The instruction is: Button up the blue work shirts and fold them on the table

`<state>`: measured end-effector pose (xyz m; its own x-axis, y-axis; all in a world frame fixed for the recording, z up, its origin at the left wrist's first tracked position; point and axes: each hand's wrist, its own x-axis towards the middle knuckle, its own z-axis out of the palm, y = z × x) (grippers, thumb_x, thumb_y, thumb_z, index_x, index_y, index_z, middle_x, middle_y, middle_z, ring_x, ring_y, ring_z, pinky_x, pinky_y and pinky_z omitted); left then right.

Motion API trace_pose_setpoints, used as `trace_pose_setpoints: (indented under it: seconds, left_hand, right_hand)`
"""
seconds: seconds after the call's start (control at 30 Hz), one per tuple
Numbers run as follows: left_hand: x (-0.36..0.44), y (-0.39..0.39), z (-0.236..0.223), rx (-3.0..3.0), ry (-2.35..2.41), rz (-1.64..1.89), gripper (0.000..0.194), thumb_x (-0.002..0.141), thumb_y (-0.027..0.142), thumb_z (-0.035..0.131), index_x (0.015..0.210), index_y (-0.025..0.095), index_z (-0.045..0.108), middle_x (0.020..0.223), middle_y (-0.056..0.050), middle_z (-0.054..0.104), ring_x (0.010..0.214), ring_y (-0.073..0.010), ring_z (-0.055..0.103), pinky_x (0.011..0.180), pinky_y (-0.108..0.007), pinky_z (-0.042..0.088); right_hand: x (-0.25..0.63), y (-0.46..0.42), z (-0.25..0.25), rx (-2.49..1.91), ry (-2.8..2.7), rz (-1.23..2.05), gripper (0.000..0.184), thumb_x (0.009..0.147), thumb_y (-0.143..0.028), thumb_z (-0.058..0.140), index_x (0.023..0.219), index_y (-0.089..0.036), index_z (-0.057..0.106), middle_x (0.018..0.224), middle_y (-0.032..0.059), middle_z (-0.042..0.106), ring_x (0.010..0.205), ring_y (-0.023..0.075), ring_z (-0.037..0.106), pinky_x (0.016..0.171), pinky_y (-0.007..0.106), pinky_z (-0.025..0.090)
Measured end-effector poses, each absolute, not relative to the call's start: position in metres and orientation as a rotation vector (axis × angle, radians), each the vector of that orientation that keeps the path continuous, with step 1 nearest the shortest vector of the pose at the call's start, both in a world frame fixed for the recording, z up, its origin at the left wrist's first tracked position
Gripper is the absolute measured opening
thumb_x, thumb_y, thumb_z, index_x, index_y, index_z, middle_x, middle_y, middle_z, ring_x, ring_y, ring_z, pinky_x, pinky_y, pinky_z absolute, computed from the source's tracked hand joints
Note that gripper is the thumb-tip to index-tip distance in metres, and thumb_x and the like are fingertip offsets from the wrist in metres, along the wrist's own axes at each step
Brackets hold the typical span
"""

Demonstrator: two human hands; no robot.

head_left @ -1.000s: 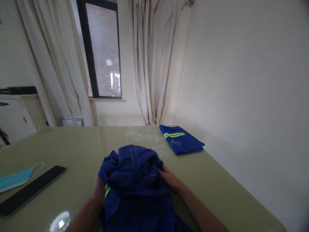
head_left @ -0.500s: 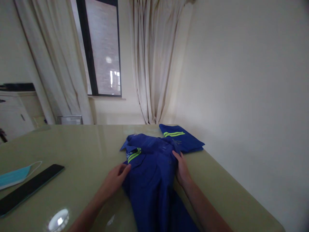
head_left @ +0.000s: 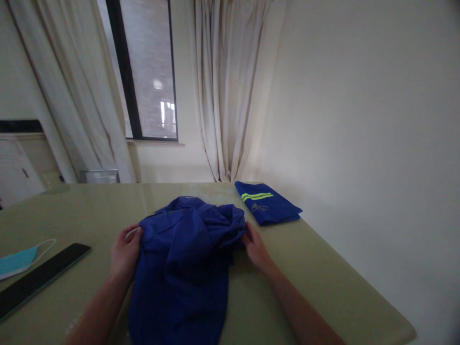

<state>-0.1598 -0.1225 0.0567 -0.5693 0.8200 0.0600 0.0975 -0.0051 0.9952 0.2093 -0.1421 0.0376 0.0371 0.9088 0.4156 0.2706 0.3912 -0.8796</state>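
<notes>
A blue work garment (head_left: 183,268), crumpled along its far side, lies over the table in front of me; its near part runs out of view at the bottom. It looks like a jacket or shirt, though its full shape is hidden in the folds. My left hand (head_left: 125,251) pinches the garment's left edge between thumb and fingers. On the other side, my right hand (head_left: 256,247) grips the bunched cloth, its fingertips partly hidden in the fabric. Beyond the right hand sits a folded blue garment (head_left: 276,208) with yellow-green stripes.
On the left of the pale green glossy table (head_left: 97,211) lie a light-blue face mask (head_left: 17,262) and a long dark flat object (head_left: 43,275). A wall (head_left: 359,143) runs along the right side; curtains (head_left: 226,96) and a window stand behind.
My left hand has moved left and now holds the garment's edge. The cloth has shifted and spread leftward, and its striped part no longer shows. My right hand has moved slightly left with it.
</notes>
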Motion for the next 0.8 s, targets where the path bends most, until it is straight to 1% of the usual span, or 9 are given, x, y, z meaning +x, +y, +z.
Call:
trace_pose_setpoints:
  seconds: [0.13,0.23,0.3,0.43,0.5,0.57,0.63,0.73,0.8]
  left_hand:
    - [-0.17,-0.13,0.062,1.399,2.177,1.472,0.039,0.089,0.032,0.053,0.123,0.014,0.059,0.118,-0.014,0.07,0.105,-0.029,0.068,0.09,-0.041,0.055]
    - [-0.132,-0.158,0.067,1.978,1.763,1.236,0.035,0.096,0.043,0.047,0.117,0.021,0.063,0.1,-0.006,0.073,0.085,-0.0228,0.069,0.078,-0.033,0.055]
    - [-0.1,-0.18,0.063,2.309,1.397,0.853,0.034,0.097,0.048,0.047,0.114,0.025,0.067,0.1,-0.005,0.075,0.088,-0.0224,0.07,0.083,-0.033,0.055]
    - [-0.064,-0.201,0.042,2.543,1.272,0.522,0.082,0.072,0.071,0.072,0.14,0.026,0.059,0.147,-0.013,0.059,0.134,-0.0381,0.053,0.112,-0.05,0.043]
    - [-0.069,-0.191,0.032,2.54,1.31,0.504,0.073,0.08,0.064,0.068,0.141,0.025,0.059,0.151,-0.012,0.056,0.139,-0.0375,0.049,0.116,-0.052,0.039]
    - [-0.086,-0.172,0.03,2.482,1.367,0.571,0.041,0.094,0.045,0.053,0.125,0.026,0.071,0.137,-0.009,0.068,0.128,-0.0324,0.06,0.113,-0.05,0.043]
    - [-0.108,-0.154,0.037,2.34,1.407,0.781,0.033,0.095,0.038,0.048,0.109,0.027,0.077,0.118,-0.006,0.077,0.113,-0.0288,0.068,0.106,-0.045,0.049]
    - [-0.135,-0.145,0.06,1.884,1.34,1.221,0.03,0.088,0.051,0.061,0.098,0.026,0.075,0.097,-0.003,0.079,0.092,-0.0245,0.072,0.086,-0.033,0.057]
    - [-0.143,-0.151,0.076,1.489,1.191,1.412,0.036,0.086,0.058,0.064,0.092,0.023,0.069,0.073,0.002,0.071,0.063,-0.0162,0.065,0.06,-0.024,0.054]
  right_hand:
    - [0.21,-0.136,0.036,-1.084,-1.324,0.665,0.039,0.091,-0.054,0.061,0.111,-0.021,0.066,0.111,0.0099,0.072,0.105,0.027,0.066,0.09,0.039,0.053]
    - [0.216,-0.138,0.03,-1.18,-1.443,0.573,0.06,0.076,-0.047,0.078,0.129,-0.024,0.061,0.127,0.0115,0.067,0.116,0.0304,0.062,0.096,0.043,0.051]
    - [0.22,-0.14,0.024,-1.289,-1.621,0.496,0.068,0.067,-0.039,0.084,0.13,-0.023,0.063,0.125,0.0123,0.069,0.116,0.0337,0.062,0.1,0.048,0.048]
    - [0.223,-0.14,0.02,-1.504,-1.767,0.376,0.039,0.068,-0.024,0.077,0.107,-0.02,0.075,0.107,0.0142,0.074,0.105,0.0372,0.065,0.098,0.052,0.047]
    - [0.223,-0.139,0.026,-1.488,-1.719,0.429,0.032,0.07,-0.019,0.071,0.102,-0.021,0.076,0.102,0.0125,0.075,0.099,0.0342,0.067,0.095,0.049,0.049]
    - [0.227,-0.14,0.038,-1.377,-1.601,0.551,0.028,0.073,-0.02,0.068,0.1,-0.021,0.076,0.097,0.0097,0.076,0.094,0.0303,0.069,0.09,0.045,0.051]
    - [0.234,-0.143,0.052,-1.231,-1.4,0.687,0.026,0.075,-0.027,0.071,0.099,-0.021,0.075,0.095,0.007,0.076,0.09,0.0271,0.07,0.084,0.04,0.053]
    - [0.248,-0.148,0.069,-1.035,-1.094,0.841,0.037,0.073,-0.036,0.077,0.107,-0.022,0.072,0.095,0.0042,0.076,0.082,0.023,0.069,0.075,0.034,0.054]
    - [0.256,-0.151,0.073,-0.94,-0.994,0.88,0.041,0.074,-0.039,0.076,0.112,-0.024,0.071,0.097,0.0039,0.075,0.081,0.0219,0.069,0.074,0.034,0.055]
